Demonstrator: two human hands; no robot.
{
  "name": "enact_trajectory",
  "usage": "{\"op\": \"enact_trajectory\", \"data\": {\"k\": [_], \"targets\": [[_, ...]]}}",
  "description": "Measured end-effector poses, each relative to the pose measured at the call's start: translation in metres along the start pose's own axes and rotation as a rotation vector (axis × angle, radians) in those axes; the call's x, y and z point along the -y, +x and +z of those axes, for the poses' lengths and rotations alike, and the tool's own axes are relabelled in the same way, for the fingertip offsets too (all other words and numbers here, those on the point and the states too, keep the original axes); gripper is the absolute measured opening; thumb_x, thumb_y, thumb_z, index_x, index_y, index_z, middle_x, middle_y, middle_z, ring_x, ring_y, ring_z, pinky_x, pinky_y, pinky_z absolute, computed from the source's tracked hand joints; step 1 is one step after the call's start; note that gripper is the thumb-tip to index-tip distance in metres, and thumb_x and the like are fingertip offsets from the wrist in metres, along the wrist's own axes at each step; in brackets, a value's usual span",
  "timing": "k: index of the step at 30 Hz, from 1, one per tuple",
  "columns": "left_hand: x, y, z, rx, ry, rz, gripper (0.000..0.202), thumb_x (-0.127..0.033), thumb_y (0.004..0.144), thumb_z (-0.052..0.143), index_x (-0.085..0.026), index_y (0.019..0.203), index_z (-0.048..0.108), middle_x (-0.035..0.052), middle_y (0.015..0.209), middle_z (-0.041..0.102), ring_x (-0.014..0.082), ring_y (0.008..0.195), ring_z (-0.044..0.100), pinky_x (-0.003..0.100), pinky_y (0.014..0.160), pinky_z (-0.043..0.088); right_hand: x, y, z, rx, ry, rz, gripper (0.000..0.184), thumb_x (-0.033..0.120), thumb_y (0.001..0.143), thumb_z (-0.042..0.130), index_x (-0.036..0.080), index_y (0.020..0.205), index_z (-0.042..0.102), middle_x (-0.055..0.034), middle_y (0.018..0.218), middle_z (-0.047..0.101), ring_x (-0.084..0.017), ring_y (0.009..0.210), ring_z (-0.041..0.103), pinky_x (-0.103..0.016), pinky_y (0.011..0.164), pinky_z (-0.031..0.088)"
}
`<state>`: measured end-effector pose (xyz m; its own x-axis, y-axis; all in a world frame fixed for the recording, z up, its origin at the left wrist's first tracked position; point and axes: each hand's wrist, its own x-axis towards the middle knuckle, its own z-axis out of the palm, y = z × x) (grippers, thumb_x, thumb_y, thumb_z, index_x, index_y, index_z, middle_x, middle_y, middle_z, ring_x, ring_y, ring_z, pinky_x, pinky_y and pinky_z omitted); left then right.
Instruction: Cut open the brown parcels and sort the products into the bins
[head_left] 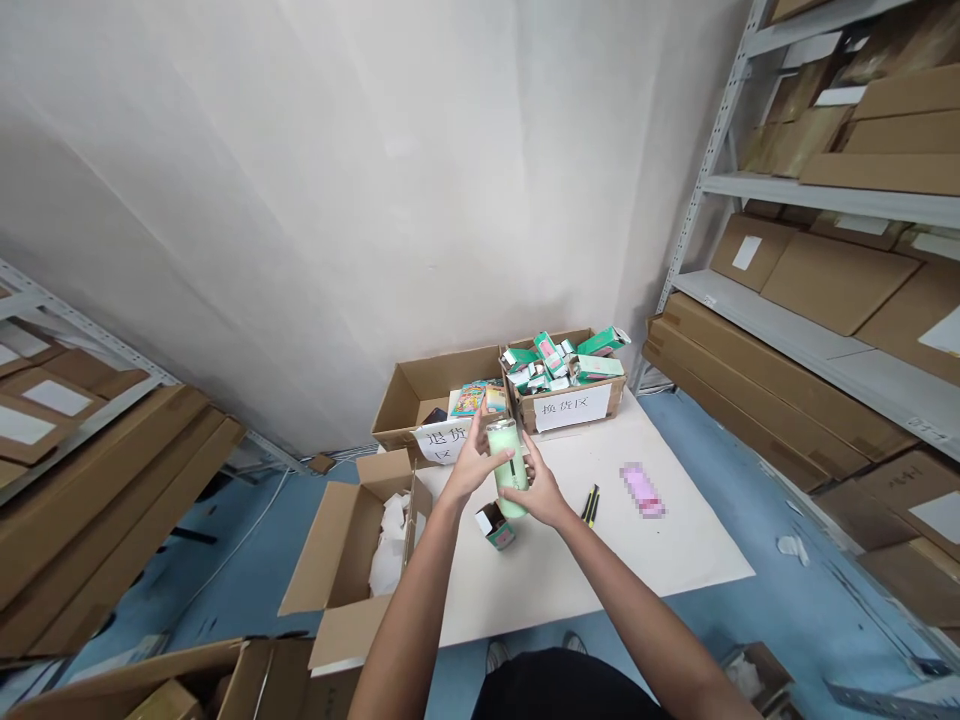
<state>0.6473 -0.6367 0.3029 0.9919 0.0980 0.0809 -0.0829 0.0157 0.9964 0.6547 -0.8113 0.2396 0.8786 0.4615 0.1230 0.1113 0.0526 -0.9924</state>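
A pale green tumbler (508,473) with a shiny rim is held upright above the white table (637,420). My left hand (472,463) grips its left side, the thumb lying across the front. From the right, my right hand (543,490) is closed around its lower part, with the thumb near the base. Below the tumbler lies a small green and white box (498,528) with its flap up. A yellow and black utility knife (591,505) rests right of my right hand. Farther right is a pink item (643,490), blurred out.
Behind my hands stand a labelled carton (397,400) with colourful packages and another carton (616,398) piled with green boxes. An open carton (341,540) with white paper sits at the left. Shelves (817,190) loaded with cartons flank both sides.
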Motion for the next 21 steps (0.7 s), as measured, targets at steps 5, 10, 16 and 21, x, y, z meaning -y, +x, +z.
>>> {"op": "enact_trajectory", "data": {"k": [5,10,16,21], "targets": [[0.020,-0.008,-0.008,-0.086,0.100,-0.022,0.133,-0.036,0.070,0.094,-0.030,0.171,0.008,0.0084,0.121,0.071,0.0237,0.108,0.070,0.043,0.099,0.056,0.005,0.009,-0.015,0.079,-0.102,-0.111,0.114,0.041,0.079,0.085,0.041,0.170,0.015,-0.0130,0.165,0.041,-0.030,0.133,0.059,-0.050,0.105,0.054],[0.062,-0.024,-0.007,-0.048,0.120,-0.051,0.133,-0.037,0.068,0.094,-0.030,0.171,0.010,0.0082,0.125,0.068,0.0236,0.114,0.067,0.043,0.103,0.052,0.006,0.029,-0.020,0.173,-0.320,-0.189,0.078,0.037,0.092,0.073,0.038,0.163,0.040,-0.0085,0.160,0.048,-0.028,0.143,0.050,-0.048,0.115,0.045],[0.129,-0.049,-0.028,-0.017,0.233,-0.113,0.114,-0.034,0.071,0.089,-0.032,0.166,0.026,0.0137,0.155,0.051,0.0301,0.144,0.050,0.050,0.117,0.042,-0.022,0.030,-0.004,0.092,-0.532,-0.141,0.051,0.030,0.097,0.065,0.032,0.147,0.060,-0.0076,0.138,0.063,-0.025,0.117,0.065,-0.038,0.103,0.054],[0.183,-0.076,-0.055,0.070,0.777,-0.298,0.083,-0.013,0.059,0.087,-0.022,0.137,0.061,0.0182,0.157,0.049,0.0402,0.154,0.036,0.055,0.122,0.036,-0.045,0.020,-0.001,-0.022,-0.594,-0.090,0.037,0.037,0.100,0.062,0.031,0.137,0.067,-0.0089,0.151,0.051,-0.024,0.104,0.069,-0.039,0.096,0.057]]}}
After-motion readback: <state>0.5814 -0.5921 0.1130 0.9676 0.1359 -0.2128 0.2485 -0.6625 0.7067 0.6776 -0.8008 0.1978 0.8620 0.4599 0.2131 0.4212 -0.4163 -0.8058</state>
